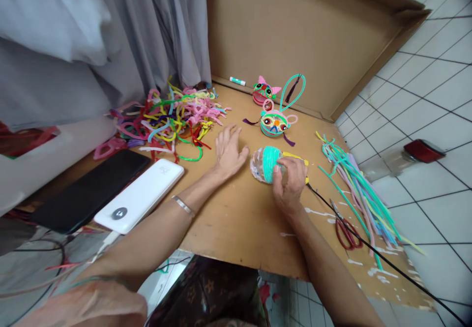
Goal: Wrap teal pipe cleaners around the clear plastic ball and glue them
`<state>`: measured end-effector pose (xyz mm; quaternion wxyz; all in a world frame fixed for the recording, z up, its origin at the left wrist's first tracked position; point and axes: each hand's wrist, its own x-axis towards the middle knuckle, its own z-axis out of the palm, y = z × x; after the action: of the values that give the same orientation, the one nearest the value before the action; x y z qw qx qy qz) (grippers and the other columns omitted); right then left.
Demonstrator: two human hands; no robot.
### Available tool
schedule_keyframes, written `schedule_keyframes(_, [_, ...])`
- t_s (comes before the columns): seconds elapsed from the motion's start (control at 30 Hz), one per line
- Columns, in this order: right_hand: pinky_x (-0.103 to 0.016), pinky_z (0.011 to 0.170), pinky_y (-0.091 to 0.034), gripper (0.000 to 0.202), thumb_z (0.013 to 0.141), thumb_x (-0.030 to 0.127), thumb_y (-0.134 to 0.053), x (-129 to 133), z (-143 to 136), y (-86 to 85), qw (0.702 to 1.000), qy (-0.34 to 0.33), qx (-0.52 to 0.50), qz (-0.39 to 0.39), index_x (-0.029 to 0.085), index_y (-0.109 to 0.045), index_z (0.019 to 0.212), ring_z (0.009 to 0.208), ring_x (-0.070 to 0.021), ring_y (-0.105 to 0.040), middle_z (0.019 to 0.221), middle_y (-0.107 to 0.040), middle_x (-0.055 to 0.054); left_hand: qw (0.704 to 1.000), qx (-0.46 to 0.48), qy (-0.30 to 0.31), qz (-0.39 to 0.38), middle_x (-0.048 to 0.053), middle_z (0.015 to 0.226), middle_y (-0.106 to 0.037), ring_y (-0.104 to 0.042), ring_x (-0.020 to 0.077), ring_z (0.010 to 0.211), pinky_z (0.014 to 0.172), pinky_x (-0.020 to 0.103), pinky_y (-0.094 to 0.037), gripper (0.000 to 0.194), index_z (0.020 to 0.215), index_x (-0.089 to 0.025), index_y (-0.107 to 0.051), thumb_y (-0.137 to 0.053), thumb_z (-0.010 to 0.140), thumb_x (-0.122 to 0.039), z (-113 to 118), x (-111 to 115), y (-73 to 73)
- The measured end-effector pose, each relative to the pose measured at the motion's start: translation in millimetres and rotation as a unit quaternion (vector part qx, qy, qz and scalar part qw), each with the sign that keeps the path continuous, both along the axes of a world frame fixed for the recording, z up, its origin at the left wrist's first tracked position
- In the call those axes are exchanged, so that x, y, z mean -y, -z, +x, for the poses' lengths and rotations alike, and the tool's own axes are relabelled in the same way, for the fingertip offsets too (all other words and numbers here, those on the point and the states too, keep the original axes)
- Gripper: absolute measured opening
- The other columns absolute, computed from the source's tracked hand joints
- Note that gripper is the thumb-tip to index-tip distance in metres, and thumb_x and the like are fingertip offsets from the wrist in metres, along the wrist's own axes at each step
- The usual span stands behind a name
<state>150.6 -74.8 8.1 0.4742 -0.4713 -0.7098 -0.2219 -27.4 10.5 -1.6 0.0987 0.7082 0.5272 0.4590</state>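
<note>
My right hand (290,182) closes its thumb and fingers on the right side of a clear, rounded plastic body (257,164). A turquoise-green pipe cleaner band (271,163) is wrapped round its middle. Just behind those fingers lies a yellow glue gun (295,158), partly hidden, with a black cord (348,224) running off to the lower right. To the left of the plastic body, my left hand (229,154) rests on the table with fingers spread and nothing in them. Two finished-looking animal heads, one green-rimmed (273,124) and one pink-eared (263,92), sit farther back.
A tangled heap of coloured pipe cleaners (177,113) lies at the back left, above a black phone (92,189) and a white power bank (142,194). On the right are straight pipe cleaners (363,194), red-handled scissors (346,233) and a red-lidded jar (391,162). Cardboard (280,27) stands behind.
</note>
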Motion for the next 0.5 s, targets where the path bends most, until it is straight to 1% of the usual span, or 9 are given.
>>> schedule_keyframes(0.03, [-0.039,0.083,-0.044,0.012,0.094,0.026,-0.051,1,0,-0.9,1.000,0.003,-0.002,0.004,0.022,-0.060,0.101,0.092,-0.0226,-0.062,0.096,-0.067,-0.008,0.999,-0.029,-0.030,-0.016,0.020,0.153,-0.043,-0.037,0.0391,0.144,0.118,0.058,-0.030,0.064,0.138,-0.013,-0.052,-0.059,0.077,-0.028,-4,-3,-1.6])
schedule_keyframes(0.1, [-0.040,0.084,-0.044,0.014,0.094,0.026,-0.050,2,-1,-2.2,1.000,0.006,-0.010,0.014,0.021,-0.060,0.103,0.093,-0.0229,-0.061,0.099,-0.066,-0.009,0.994,-0.077,-0.069,-0.045,0.024,0.159,-0.034,-0.026,0.0430,0.150,0.121,0.060,-0.022,0.066,0.139,-0.008,-0.052,-0.061,0.077,-0.030,-13,-6,-5.8])
schedule_keyframes(0.2, [-0.042,0.087,-0.044,0.017,0.094,0.026,-0.051,2,-1,-1.8,1.000,0.005,-0.020,0.012,0.021,-0.062,0.106,0.096,-0.0239,-0.061,0.102,-0.065,-0.010,0.983,-0.107,-0.119,-0.093,0.026,0.162,-0.027,-0.020,0.0462,0.152,0.123,0.063,-0.015,0.069,0.141,-0.004,-0.050,-0.061,0.079,-0.031,-24,-11,-9.5])
schedule_keyframes(0.27, [-0.043,0.087,-0.044,0.019,0.093,0.026,-0.050,2,0,-0.3,1.000,0.003,-0.025,0.006,0.021,-0.063,0.106,0.097,-0.0241,-0.061,0.103,-0.065,-0.009,0.976,-0.116,-0.141,-0.118,0.026,0.163,-0.026,-0.019,0.0458,0.152,0.123,0.064,-0.015,0.069,0.141,-0.004,-0.050,-0.061,0.079,-0.032,-30,-15,-8.1])
schedule_keyframes(0.37, [-0.042,0.086,-0.044,0.019,0.094,0.026,-0.049,1,0,1.8,1.000,0.005,-0.023,0.000,0.022,-0.063,0.105,0.096,-0.0238,-0.062,0.101,-0.065,-0.009,0.967,-0.131,-0.160,-0.148,0.024,0.163,-0.029,-0.018,0.0436,0.154,0.124,0.062,-0.016,0.066,0.140,-0.004,-0.053,-0.059,0.080,-0.032,-34,-21,-3.3])
schedule_keyframes(0.5, [-0.041,0.085,-0.044,0.018,0.095,0.028,-0.048,1,0,2.0,1.000,0.013,-0.017,-0.006,0.022,-0.063,0.102,0.095,-0.0234,-0.062,0.100,-0.065,-0.009,0.961,-0.161,-0.148,-0.170,0.024,0.162,-0.031,-0.018,0.0448,0.153,0.123,0.062,-0.017,0.062,0.135,-0.003,-0.058,-0.060,0.080,-0.033,-35,-26,-0.5])
